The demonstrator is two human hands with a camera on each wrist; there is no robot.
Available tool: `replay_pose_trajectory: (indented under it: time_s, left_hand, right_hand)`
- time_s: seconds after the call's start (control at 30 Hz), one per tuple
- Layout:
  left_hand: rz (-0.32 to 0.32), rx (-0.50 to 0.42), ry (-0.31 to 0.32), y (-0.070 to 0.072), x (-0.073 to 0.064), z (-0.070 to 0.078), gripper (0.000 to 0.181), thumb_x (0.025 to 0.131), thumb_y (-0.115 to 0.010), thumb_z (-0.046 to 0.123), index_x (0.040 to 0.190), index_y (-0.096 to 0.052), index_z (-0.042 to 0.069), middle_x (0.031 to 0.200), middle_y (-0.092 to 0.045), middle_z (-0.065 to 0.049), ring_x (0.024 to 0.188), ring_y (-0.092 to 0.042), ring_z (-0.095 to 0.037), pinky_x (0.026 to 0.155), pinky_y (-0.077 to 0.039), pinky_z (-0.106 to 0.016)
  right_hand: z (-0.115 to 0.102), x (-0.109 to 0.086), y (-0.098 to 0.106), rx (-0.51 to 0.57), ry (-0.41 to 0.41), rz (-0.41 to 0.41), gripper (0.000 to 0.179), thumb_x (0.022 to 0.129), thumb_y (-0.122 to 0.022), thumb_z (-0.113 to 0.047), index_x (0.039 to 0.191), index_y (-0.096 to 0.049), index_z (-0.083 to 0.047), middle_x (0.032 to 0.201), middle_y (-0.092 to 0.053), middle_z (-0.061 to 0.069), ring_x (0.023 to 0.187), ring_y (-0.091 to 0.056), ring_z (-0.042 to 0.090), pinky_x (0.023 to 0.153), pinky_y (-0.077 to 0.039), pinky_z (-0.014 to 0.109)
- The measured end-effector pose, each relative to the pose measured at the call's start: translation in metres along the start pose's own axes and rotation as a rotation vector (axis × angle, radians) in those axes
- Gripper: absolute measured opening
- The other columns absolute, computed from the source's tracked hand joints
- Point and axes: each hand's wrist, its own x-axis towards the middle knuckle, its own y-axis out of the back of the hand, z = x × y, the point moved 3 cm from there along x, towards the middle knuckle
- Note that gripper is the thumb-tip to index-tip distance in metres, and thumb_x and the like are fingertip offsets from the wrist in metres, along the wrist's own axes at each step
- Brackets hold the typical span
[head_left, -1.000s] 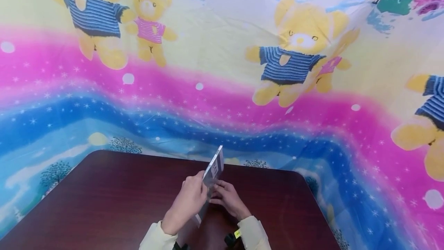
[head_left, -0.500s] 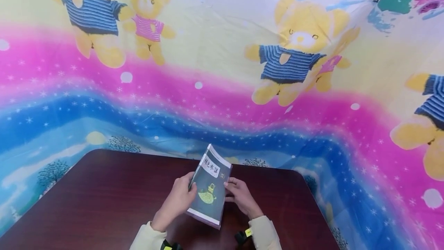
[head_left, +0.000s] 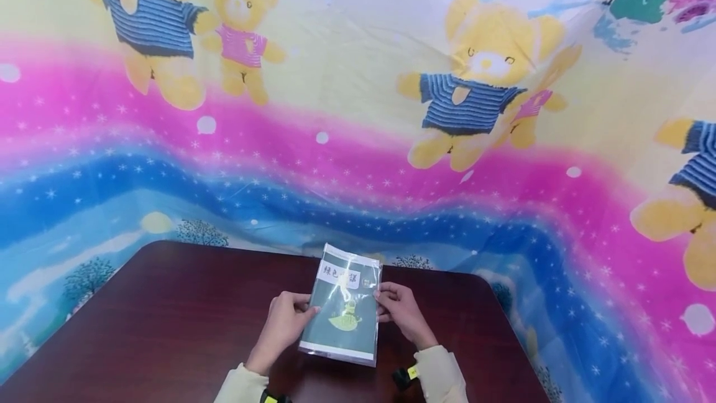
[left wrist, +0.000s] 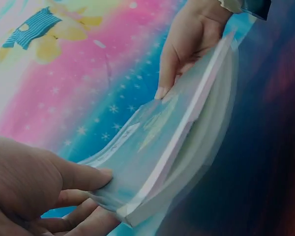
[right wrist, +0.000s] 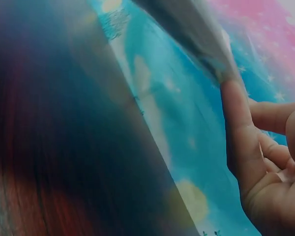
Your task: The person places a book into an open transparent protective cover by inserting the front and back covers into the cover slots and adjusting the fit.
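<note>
A green book in a clear plastic wrapper is held up above the table, its front facing the head camera. A white label with dark characters and a yellow-green drawing show on it. My left hand pinches its left edge, thumb on the front. On the opposite edge, my right hand pinches it between thumb and fingers. In the left wrist view the book is seen from its bottom end, with the page block slightly bowed. The right wrist view catches only a blurred edge of the book at the fingertips.
Below the hands lies a dark reddish-brown table with rounded far corners. Behind it hangs a cloth backdrop printed with bears and snowflakes. Each wrist wears a black strap device with a yellow tag.
The book was edge-on one second ago and has turned so its front cover faces the head camera. My hands have moved apart, staying on its two sides.
</note>
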Motion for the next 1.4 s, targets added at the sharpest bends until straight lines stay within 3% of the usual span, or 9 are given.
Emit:
replay_pose_trajectory:
  time_s: [0.27, 0.5, 0.7, 1.0, 1.2, 1.3, 1.4]
  left_hand:
    - [0.091, 0.008, -0.021, -0.012, 0.003, -0.008, 0.017, 0.079, -0.083, 0.000, 0.092, -0.076, -0.007, 0.073, -0.074, -0.007, 0.064, -0.067, -0.010, 0.059, -0.057, -0.028]
    - [0.014, 0.125, -0.027, -0.021, 0.005, -0.017, 0.006, 0.081, -0.074, -0.003, 0.087, -0.076, -0.004, 0.066, -0.068, -0.003, 0.061, -0.056, -0.009, 0.055, -0.047, -0.025]
    - [-0.046, 0.117, -0.002, -0.026, 0.006, -0.029, 0.018, 0.077, -0.065, -0.007, 0.090, -0.077, -0.004, 0.060, -0.061, 0.001, 0.055, -0.047, -0.008, 0.051, -0.040, -0.023]
    - [-0.055, 0.157, 0.024, -0.031, 0.009, -0.042, 0.015, 0.080, -0.074, -0.004, 0.094, -0.080, -0.004, 0.068, -0.069, -0.002, 0.062, -0.056, -0.010, 0.057, -0.048, -0.027]
    - [-0.058, 0.210, 0.072, -0.037, 0.005, -0.050, 0.014, 0.080, -0.079, 0.001, 0.093, -0.081, -0.002, 0.067, -0.066, 0.002, 0.064, -0.052, -0.011, 0.058, -0.046, -0.029]
    - [-0.050, 0.225, 0.093, -0.040, 0.003, -0.051, 0.003, 0.079, -0.080, 0.001, 0.082, -0.080, -0.001, 0.060, -0.056, 0.005, 0.060, -0.046, -0.012, 0.055, -0.041, -0.029]
    - [-0.055, 0.247, 0.118, -0.041, -0.001, -0.053, 0.011, 0.080, -0.081, 0.001, 0.071, -0.075, 0.001, 0.057, -0.047, 0.006, 0.059, -0.042, -0.013, 0.055, -0.037, -0.029]
  right_hand:
    - [0.003, 0.000, -0.003, -0.075, 0.042, 0.061, 0.033, 0.102, -0.062, -0.015, 0.125, -0.063, 0.009, 0.085, -0.067, 0.012, 0.065, -0.064, 0.017, 0.062, -0.062, 0.036]
    - [0.006, 0.001, -0.009, -0.128, 0.021, 0.023, 0.031, 0.104, -0.056, -0.009, 0.126, -0.061, 0.012, 0.098, -0.069, 0.019, 0.075, -0.069, 0.019, 0.068, -0.063, 0.037]
    - [0.018, 0.003, -0.014, -0.167, -0.018, -0.034, 0.033, 0.106, -0.054, -0.013, 0.127, -0.062, 0.010, 0.104, -0.068, 0.018, 0.091, -0.073, 0.025, 0.076, -0.063, 0.040]
    - [0.027, 0.009, -0.013, -0.260, -0.031, -0.049, 0.016, 0.102, -0.055, -0.004, 0.105, -0.065, 0.008, 0.091, -0.061, 0.013, 0.085, -0.069, 0.021, 0.071, -0.062, 0.037]
    - [0.026, 0.007, -0.015, -0.353, -0.043, -0.021, 0.024, 0.099, -0.061, -0.002, 0.119, -0.065, 0.011, 0.100, -0.068, 0.016, 0.084, -0.071, 0.022, 0.070, -0.062, 0.038]
    - [0.026, 0.007, -0.017, -0.398, -0.036, 0.001, 0.024, 0.096, -0.065, -0.001, 0.116, -0.065, 0.012, 0.093, -0.067, 0.014, 0.081, -0.071, 0.023, 0.068, -0.061, 0.038]
    - [0.027, 0.005, -0.020, -0.445, -0.039, 0.013, 0.023, 0.092, -0.069, -0.002, 0.111, -0.066, 0.011, 0.083, -0.064, 0.010, 0.074, -0.068, 0.020, 0.064, -0.058, 0.036]
